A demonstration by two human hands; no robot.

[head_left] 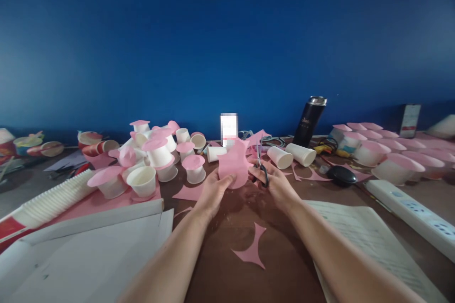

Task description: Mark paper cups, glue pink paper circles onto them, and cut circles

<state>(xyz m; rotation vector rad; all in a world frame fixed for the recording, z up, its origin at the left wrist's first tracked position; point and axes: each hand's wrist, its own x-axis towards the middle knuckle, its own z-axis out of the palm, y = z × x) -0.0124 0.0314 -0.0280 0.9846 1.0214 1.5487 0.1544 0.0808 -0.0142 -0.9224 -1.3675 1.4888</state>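
While left hand [213,189] grips pink paper [232,163], right hand [275,184] seemingly grips scissors [261,165] beside it.

Legible text: none. Black flask [310,120] at 1 o'clock bears a gold mark, too small to read.

matt pink paper [232,163], glossy black flask [310,122]

White paper cups with pink paper lids [158,151] crowd at ten o'clock — a black steel-capped flask [310,122] stands at one, a white power strip [412,212] lies at three.
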